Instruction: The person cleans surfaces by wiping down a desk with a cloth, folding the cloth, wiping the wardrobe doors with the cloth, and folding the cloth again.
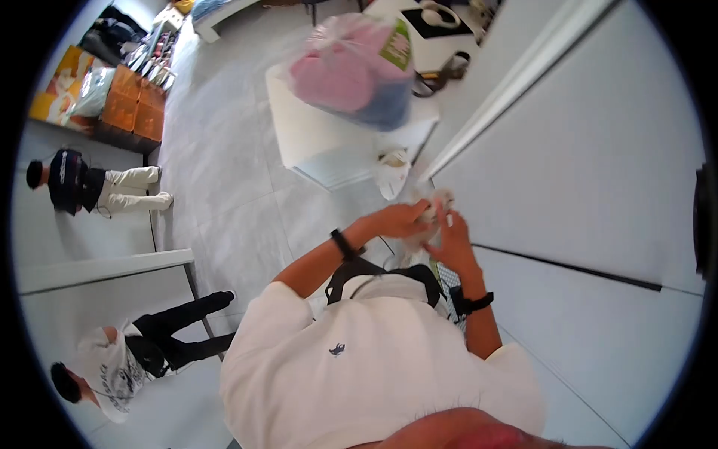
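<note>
My left hand (404,219) reaches in front of my waist, its fingers closed round a small pale beige soft-looking item (443,198). From the other side my right hand (455,243) meets it, with fingers bent against the same item and the thumb lower down. Whitish, see-through material (413,245) hangs below the fingers. Blur and the fingers hide the item's exact kind. Just beyond my hands, a white object (391,176) lies beside a white cabinet (310,161).
A clear bag of pink and blue fabric (348,71) sits on the cabinet. White panels (583,150) rise close on my right. Two people stand at the left, one in a dark top (67,179), one in a white shirt (112,374). Orange boxes (134,105) stand behind.
</note>
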The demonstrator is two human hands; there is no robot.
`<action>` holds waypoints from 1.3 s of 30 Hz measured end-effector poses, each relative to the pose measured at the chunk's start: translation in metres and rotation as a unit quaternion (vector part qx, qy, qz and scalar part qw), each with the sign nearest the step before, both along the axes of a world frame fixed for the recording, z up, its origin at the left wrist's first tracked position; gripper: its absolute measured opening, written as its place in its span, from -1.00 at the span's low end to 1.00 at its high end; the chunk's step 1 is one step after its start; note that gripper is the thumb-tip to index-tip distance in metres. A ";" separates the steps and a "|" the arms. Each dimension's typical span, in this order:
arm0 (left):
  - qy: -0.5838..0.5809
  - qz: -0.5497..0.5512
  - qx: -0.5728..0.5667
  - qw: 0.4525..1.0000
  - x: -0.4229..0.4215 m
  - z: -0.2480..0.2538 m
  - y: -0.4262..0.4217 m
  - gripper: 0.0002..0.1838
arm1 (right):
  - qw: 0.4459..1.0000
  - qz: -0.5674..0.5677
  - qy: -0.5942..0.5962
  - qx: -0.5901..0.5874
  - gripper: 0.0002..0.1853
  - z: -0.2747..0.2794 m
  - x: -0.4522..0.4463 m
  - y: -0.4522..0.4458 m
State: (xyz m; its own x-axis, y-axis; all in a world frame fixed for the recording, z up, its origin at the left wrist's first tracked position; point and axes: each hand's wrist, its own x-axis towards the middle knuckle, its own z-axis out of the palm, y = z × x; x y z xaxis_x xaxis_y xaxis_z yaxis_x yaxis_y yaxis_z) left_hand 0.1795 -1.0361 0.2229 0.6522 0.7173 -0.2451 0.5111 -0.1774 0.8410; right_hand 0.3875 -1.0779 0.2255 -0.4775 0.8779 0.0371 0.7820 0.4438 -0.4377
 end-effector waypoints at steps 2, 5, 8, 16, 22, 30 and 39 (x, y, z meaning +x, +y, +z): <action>-0.020 0.036 -0.011 0.999 -0.052 0.013 -0.034 -0.45 | 0.995 0.081 0.021 -0.051 0.10 0.003 -0.037 -0.002; -0.035 0.166 0.004 0.985 -0.139 0.024 -0.080 -0.55 | 0.957 0.272 0.098 0.013 -0.26 -0.005 -0.106 0.014; -0.225 0.319 -0.084 0.917 -0.209 -0.057 -0.126 -0.63 | 0.956 0.290 -0.008 -0.045 -0.32 0.032 -0.172 0.034; -0.149 0.330 0.045 0.931 -0.224 0.007 -0.064 -0.56 | 0.945 0.244 0.191 -0.107 -0.35 -0.097 -0.251 0.062; 0.030 0.328 0.155 0.931 -0.266 -0.010 -0.016 -0.47 | 0.986 0.058 0.121 -0.103 -0.49 -0.097 -0.272 0.104; 0.111 0.290 0.128 0.942 -0.361 -0.061 0.013 -0.48 | 0.982 0.166 -0.059 -0.066 -0.49 -0.164 -0.372 0.156; 0.140 0.191 0.089 0.968 -0.410 -0.095 0.091 -0.26 | 0.988 0.106 0.096 -0.056 -0.02 -0.227 -0.463 0.237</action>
State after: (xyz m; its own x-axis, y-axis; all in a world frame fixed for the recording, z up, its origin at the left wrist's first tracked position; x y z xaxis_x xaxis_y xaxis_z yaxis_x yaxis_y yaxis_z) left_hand -0.2309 -0.9453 0.1279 0.2578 0.9397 -0.2247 0.7712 -0.0600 0.6338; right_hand -0.0757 -0.8410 -0.0015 -0.6451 0.7623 0.0531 0.5741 0.5294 -0.6247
